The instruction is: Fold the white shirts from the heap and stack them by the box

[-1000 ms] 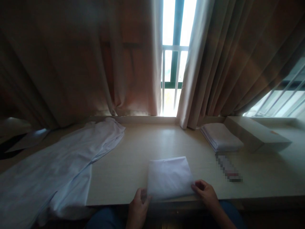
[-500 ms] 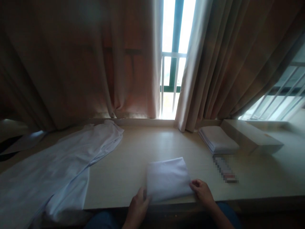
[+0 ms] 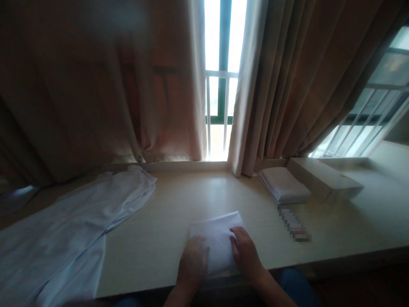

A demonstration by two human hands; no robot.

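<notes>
A white cloth folded into a flat rectangle (image 3: pixel 219 232) lies near the table's front edge, directly before me. My left hand (image 3: pixel 193 260) rests over its left side, palm down and slightly blurred. From the right, my right hand (image 3: pixel 244 251) lies on the cloth with its thumb and fingers apart. Both hands touch the top of the cloth, and no cloth shows pinched between their fingers. The cloth's near corners are partly covered by the hands.
A large loose white cloth (image 3: pixel 73 217) spreads over the table's left side and past its front edge. At the right are a folded white stack (image 3: pixel 284 185), a pale box (image 3: pixel 326 177) and a pixelated object (image 3: pixel 294 224). Curtains (image 3: pixel 172 85) hang behind the table (image 3: pixel 153 256).
Both hands have moved from the folded cloth's side edges inward onto its top, and the right hand has let go of the right edge. The whole view has shifted slightly.
</notes>
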